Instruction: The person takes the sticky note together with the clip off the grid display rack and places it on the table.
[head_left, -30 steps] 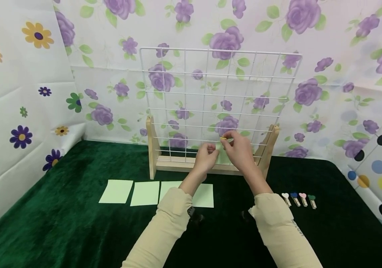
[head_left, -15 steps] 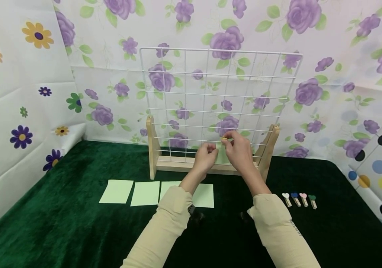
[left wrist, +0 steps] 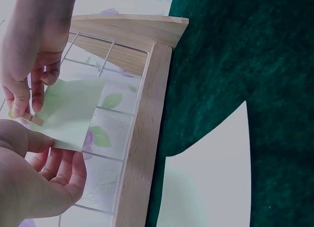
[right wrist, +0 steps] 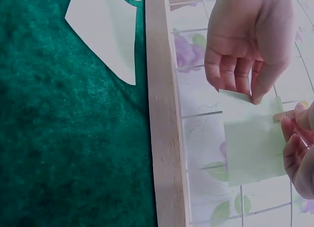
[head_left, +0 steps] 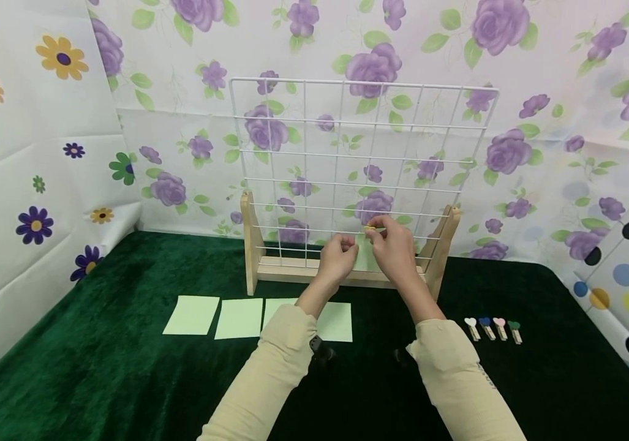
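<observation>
A pale green paper square [head_left: 366, 254] stands against the lower part of a white wire grid [head_left: 342, 156]. My left hand [head_left: 338, 257] pinches its left edge between thumb and fingers. At the paper's top edge, my right hand [head_left: 394, 248] pinches a small wooden clothespin [left wrist: 32, 119] with a yellow top; the clothespin's tip overlaps the paper. In the right wrist view, the paper [right wrist: 252, 141] lies flat along the wires, with the left hand [right wrist: 248, 45] at one edge and the right hand [right wrist: 300, 148] beside it. Part of the clothespin is hidden by the right fingers.
The grid stands in a wooden base [head_left: 286, 269] on a dark green cloth [head_left: 99, 349]. Several pale green squares [head_left: 239, 318] lie in a row in front, partly under the left sleeve. Several heart-topped clothespins [head_left: 500, 329] lie at right. Flowered sheets [head_left: 182, 61] hang behind.
Both hands stay almost in place at the grid, still holding the paper and the clothespin. Only slight shifts of the fingers and right forearm show.
</observation>
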A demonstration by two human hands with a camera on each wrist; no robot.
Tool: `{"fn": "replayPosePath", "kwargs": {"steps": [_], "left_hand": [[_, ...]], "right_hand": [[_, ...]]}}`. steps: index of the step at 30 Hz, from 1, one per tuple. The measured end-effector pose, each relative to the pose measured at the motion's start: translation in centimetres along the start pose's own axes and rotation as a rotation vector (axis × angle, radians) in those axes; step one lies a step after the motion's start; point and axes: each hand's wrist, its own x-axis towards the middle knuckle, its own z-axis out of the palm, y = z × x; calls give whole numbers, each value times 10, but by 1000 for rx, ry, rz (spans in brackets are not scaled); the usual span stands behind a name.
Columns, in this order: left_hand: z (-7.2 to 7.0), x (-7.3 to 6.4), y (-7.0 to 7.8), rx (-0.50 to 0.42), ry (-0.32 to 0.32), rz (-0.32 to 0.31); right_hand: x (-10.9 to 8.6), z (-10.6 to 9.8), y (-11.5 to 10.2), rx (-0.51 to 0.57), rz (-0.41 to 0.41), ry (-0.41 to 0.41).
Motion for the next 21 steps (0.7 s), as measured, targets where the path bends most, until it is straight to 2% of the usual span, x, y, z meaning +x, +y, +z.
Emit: {"fn": "replayPosePath", "kwargs": {"steps": [12, 21], "left_hand": [[-4, 1, -7, 52, -19, -6], [-7, 1, -9, 56, -33, -5]], "right_hand": [[0, 6, 3, 65, -19, 49], [2, 5, 0, 152, 48, 53]]}}
